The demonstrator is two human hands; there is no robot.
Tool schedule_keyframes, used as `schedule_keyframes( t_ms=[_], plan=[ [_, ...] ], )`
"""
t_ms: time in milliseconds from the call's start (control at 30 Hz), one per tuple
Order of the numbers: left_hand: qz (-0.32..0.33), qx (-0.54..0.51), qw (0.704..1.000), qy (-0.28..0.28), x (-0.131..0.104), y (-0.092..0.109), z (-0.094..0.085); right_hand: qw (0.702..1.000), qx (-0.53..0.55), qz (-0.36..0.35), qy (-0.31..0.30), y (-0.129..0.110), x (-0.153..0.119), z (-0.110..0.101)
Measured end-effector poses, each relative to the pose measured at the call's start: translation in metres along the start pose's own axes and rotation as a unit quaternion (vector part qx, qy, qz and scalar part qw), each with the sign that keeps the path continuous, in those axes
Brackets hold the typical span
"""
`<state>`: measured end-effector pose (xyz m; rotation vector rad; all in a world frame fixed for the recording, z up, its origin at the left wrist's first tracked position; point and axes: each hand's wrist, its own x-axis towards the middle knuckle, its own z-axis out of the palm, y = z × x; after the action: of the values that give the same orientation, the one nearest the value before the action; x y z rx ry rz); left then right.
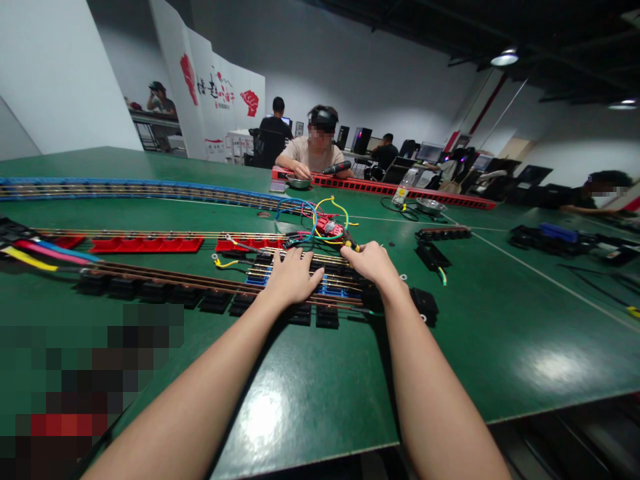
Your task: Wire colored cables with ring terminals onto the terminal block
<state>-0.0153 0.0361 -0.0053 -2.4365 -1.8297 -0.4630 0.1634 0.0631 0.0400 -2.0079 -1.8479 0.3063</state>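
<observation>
Copper-coloured rods (175, 275) are lying in a row of black blocks (215, 301) across the green tabletop (505, 320), running from under the left hand (293, 279) toward nine o'clock, taking that hand as the clock's centre. The left hand is resting palm down over the rods, its fingers spread and slightly bent, gripping nothing. At three o'clock, the right hand (373, 267) is curling its fingers around a yellow-and-black handle (352, 247); what the handle belongs to is too small to tell. Blue holders (330, 288) are sitting beneath the rods between the two hands. Near one o'clock, blue, yellow and green wires are looping around a red part (330, 228), close to the right fingertips. Red trays (145, 245) are lying between nine and ten o'clock, and a long blue strip (125, 190) is stretching behind them toward ten. A black block-shaped piece (425, 305) is sitting just past three o'clock. At twelve, across the tabletop, a person in a light top (303, 148) is reaching a hand toward a metal bowl (299, 181), while a clear bottle (403, 187) is standing tilted-looking at two o'clock.
</observation>
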Motion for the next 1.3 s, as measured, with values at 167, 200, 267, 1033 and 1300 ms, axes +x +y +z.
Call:
schedule_keyframes(
  t_ms=[167,200,267,1033,1300],
  plan=[
    [0.001,0.001,1.000,0.003,0.000,0.000,0.000,0.997,-0.078,0.001,0.022,0.001,-0.003,0.011],
    [0.002,0.001,1.000,0.003,0.000,0.000,0.001,0.996,-0.085,0.002,0.019,0.001,-0.004,0.013],
    [0.002,0.001,1.000,0.004,0.000,0.000,0.002,0.996,-0.088,0.006,0.010,0.001,-0.006,0.016],
    [0.007,-0.003,1.000,0.022,0.000,-0.001,0.003,0.975,-0.142,-0.168,0.002,-0.004,-0.004,0.030],
    [0.004,-0.005,1.000,0.016,-0.001,0.000,0.001,0.983,-0.022,-0.182,0.023,-0.011,-0.006,0.015]
  ],
)
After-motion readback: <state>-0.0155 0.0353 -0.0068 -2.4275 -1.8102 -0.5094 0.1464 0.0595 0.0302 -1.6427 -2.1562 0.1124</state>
